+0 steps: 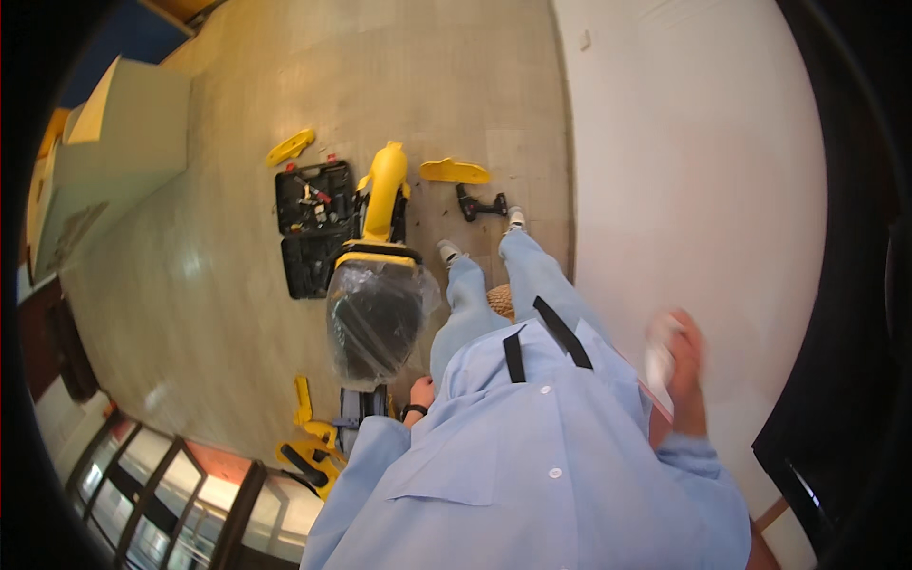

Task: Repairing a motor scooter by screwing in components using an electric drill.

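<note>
My right hand [688, 356] is raised beside the white wall, its fingers closed round a white, crumpled-looking object [659, 363]. Motion blurs both, so I cannot make out what the object is. Low at my left side is my left hand [423, 391], with a dark band on the wrist. It is close to a black padded seat [375, 323] wrapped in clear plastic; its fingers are mostly hidden. The seat belongs to a machine with a curved yellow body [385, 190], standing on the floor to the left of my legs.
An open black tool case [314, 198] with tools inside lies left of the machine. A yellow cover piece [455, 171] and a cordless drill [482, 203] lie near my feet, another yellow piece [290, 147] beyond the case. More yellow parts [313, 456] are at lower left.
</note>
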The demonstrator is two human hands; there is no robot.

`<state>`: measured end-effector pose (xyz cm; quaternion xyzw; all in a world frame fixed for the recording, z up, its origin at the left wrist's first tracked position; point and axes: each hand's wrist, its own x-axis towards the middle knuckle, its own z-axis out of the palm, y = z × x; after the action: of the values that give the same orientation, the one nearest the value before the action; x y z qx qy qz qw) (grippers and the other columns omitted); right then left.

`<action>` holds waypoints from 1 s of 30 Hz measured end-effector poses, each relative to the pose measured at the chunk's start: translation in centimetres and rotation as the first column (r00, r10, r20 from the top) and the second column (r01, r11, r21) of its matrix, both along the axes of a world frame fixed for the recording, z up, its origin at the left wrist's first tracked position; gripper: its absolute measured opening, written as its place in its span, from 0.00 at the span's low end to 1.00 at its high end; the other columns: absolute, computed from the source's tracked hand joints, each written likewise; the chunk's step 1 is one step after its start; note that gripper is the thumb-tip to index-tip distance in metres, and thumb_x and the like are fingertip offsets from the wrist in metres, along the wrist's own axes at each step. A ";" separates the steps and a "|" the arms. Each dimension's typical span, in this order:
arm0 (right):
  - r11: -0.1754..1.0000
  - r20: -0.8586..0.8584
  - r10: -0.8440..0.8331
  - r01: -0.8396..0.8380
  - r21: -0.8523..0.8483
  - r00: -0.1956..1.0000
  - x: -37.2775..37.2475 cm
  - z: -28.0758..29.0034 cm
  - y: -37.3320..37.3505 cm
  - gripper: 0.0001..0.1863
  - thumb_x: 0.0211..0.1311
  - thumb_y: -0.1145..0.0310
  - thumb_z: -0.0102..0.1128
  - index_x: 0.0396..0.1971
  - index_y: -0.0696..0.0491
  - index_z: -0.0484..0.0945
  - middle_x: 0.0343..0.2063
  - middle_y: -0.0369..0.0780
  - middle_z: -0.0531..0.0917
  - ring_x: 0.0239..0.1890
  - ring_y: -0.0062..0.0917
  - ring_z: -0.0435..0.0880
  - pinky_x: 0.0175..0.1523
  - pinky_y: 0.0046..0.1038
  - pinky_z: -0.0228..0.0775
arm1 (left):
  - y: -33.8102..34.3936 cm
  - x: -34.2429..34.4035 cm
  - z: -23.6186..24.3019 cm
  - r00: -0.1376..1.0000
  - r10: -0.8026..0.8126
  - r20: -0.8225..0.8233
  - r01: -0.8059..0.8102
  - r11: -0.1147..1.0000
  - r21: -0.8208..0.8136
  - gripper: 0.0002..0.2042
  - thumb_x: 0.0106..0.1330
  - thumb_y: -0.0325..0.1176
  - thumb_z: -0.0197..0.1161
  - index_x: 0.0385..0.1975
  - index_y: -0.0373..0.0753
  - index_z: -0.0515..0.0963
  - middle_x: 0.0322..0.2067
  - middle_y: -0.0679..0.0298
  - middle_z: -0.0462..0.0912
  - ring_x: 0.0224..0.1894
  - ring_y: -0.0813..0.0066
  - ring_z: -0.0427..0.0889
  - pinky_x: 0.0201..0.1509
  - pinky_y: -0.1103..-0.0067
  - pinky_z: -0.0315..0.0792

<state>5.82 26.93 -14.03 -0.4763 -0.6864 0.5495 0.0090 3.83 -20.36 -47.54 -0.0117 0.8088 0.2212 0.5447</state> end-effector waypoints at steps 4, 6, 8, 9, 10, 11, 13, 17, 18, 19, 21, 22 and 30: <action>0.994 0.533 0.062 -0.005 -0.107 0.844 11.9 -15.8 0.6 0.22 0.62 0.69 0.56 0.55 0.61 0.74 0.50 0.44 0.80 0.52 0.29 0.78 0.56 0.31 0.71 | -1.4 1.3 -0.5 0.988 0.129 -0.088 -0.128 0.992 0.024 0.18 0.60 0.44 0.57 0.38 0.35 0.81 0.35 0.46 0.83 0.42 0.47 0.82 0.45 0.63 0.74; 0.959 0.598 0.219 -0.058 -0.277 0.771 17.5 -18.1 -1.7 0.20 0.60 0.70 0.58 0.52 0.62 0.77 0.46 0.43 0.83 0.50 0.30 0.80 0.54 0.31 0.73 | -2.0 1.6 -0.6 0.985 0.158 -0.064 -0.156 0.987 0.026 0.17 0.60 0.43 0.57 0.38 0.35 0.81 0.35 0.46 0.83 0.41 0.49 0.82 0.45 0.64 0.74; 0.937 0.610 0.238 -0.013 -0.349 0.755 20.9 -17.9 -3.5 0.20 0.60 0.70 0.59 0.51 0.62 0.77 0.45 0.43 0.83 0.49 0.30 0.80 0.53 0.31 0.73 | -2.5 1.5 -0.6 0.988 0.155 -0.022 -0.155 0.988 0.013 0.16 0.60 0.42 0.57 0.38 0.35 0.81 0.34 0.47 0.83 0.40 0.50 0.82 0.44 0.64 0.74; 0.932 0.619 0.225 0.020 -0.362 0.753 21.9 -17.3 -4.0 0.20 0.60 0.70 0.59 0.51 0.62 0.77 0.44 0.43 0.83 0.49 0.30 0.80 0.53 0.31 0.73 | -2.6 1.4 -0.6 0.988 0.153 -0.003 -0.153 0.988 0.009 0.16 0.60 0.41 0.57 0.38 0.35 0.81 0.34 0.47 0.83 0.40 0.51 0.82 0.44 0.65 0.74; 0.928 0.629 0.208 0.053 -0.370 0.749 22.7 -16.6 -4.7 0.19 0.60 0.70 0.59 0.50 0.62 0.77 0.44 0.43 0.83 0.48 0.29 0.80 0.53 0.31 0.73 | -2.8 1.2 -0.6 0.988 0.153 0.010 -0.153 0.988 0.002 0.16 0.60 0.41 0.57 0.38 0.35 0.81 0.34 0.47 0.83 0.39 0.51 0.82 0.43 0.65 0.74; 0.921 0.639 0.189 0.090 -0.378 0.746 23.1 -15.9 -5.0 0.19 0.60 0.70 0.59 0.50 0.62 0.78 0.44 0.43 0.83 0.48 0.29 0.80 0.52 0.31 0.73 | -3.0 1.1 -0.7 0.989 0.147 0.024 -0.147 0.989 -0.002 0.15 0.60 0.40 0.57 0.37 0.35 0.81 0.33 0.48 0.83 0.39 0.52 0.82 0.43 0.65 0.74; 0.914 0.656 0.152 0.148 -0.379 0.739 23.9 -14.6 -5.6 0.19 0.60 0.70 0.59 0.49 0.62 0.78 0.43 0.43 0.83 0.47 0.29 0.80 0.51 0.30 0.73 | -3.2 0.8 -0.7 0.989 0.143 0.041 -0.143 0.990 -0.005 0.14 0.60 0.39 0.57 0.37 0.35 0.81 0.33 0.48 0.83 0.38 0.53 0.82 0.43 0.66 0.75; 0.901 0.680 0.104 0.220 -0.373 0.726 26.0 -13.1 -6.3 0.18 0.59 0.70 0.59 0.48 0.62 0.78 0.42 0.43 0.83 0.46 0.29 0.81 0.50 0.30 0.74 | -3.6 0.6 -0.6 0.987 0.150 0.063 -0.149 0.989 -0.012 0.13 0.60 0.37 0.57 0.37 0.34 0.81 0.32 0.50 0.83 0.37 0.56 0.82 0.41 0.67 0.75; 0.900 0.682 0.094 0.231 -0.369 0.725 26.4 -13.2 -6.4 0.18 0.59 0.70 0.59 0.48 0.62 0.78 0.41 0.43 0.83 0.45 0.29 0.81 0.50 0.30 0.74 | -3.7 0.7 -0.5 0.987 0.148 0.068 -0.147 0.989 -0.012 0.13 0.60 0.36 0.57 0.36 0.34 0.81 0.32 0.50 0.83 0.36 0.57 0.82 0.41 0.67 0.75; 0.899 0.680 0.082 0.239 -0.366 0.729 26.8 -13.2 -6.4 0.17 0.59 0.70 0.59 0.47 0.62 0.78 0.41 0.43 0.83 0.45 0.29 0.81 0.49 0.30 0.74 | -3.8 0.7 -0.5 0.987 0.144 0.073 -0.144 0.990 -0.007 0.12 0.60 0.36 0.57 0.36 0.34 0.81 0.32 0.50 0.83 0.36 0.58 0.82 0.41 0.68 0.75; 0.897 0.670 0.071 0.246 -0.367 0.739 27.0 -13.7 -6.2 0.17 0.59 0.70 0.59 0.47 0.62 0.79 0.40 0.42 0.84 0.44 0.28 0.81 0.49 0.30 0.74 | -3.8 0.8 -0.3 0.986 0.148 0.073 -0.148 0.989 -0.006 0.12 0.60 0.35 0.57 0.36 0.34 0.81 0.31 0.51 0.83 0.35 0.59 0.82 0.40 0.68 0.75; 0.896 0.664 0.070 0.246 -0.371 0.744 26.9 -14.0 -6.1 0.17 0.59 0.70 0.59 0.46 0.62 0.79 0.40 0.42 0.84 0.44 0.28 0.81 0.48 0.30 0.74 | -3.9 1.0 -0.2 0.985 0.157 0.075 -0.157 0.988 -0.002 0.11 0.60 0.34 0.57 0.36 0.34 0.81 0.31 0.51 0.83 0.34 0.60 0.82 0.40 0.69 0.75; 0.868 0.647 0.076 0.269 -0.417 0.759 26.5 -15.7 -6.1 0.15 0.59 0.70 0.59 0.43 0.62 0.80 0.37 0.42 0.84 0.41 0.28 0.82 0.45 0.29 0.75 | -3.9 2.7 1.2 0.981 0.179 0.075 -0.180 0.984 0.005 0.08 0.60 0.29 0.57 0.35 0.33 0.80 0.29 0.54 0.84 0.31 0.65 0.82 0.38 0.71 0.75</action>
<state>32.28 20.83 -29.68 -0.6578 -0.4598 0.5050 -0.3176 6.52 -24.22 -46.32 -0.0896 0.7824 0.2735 0.5523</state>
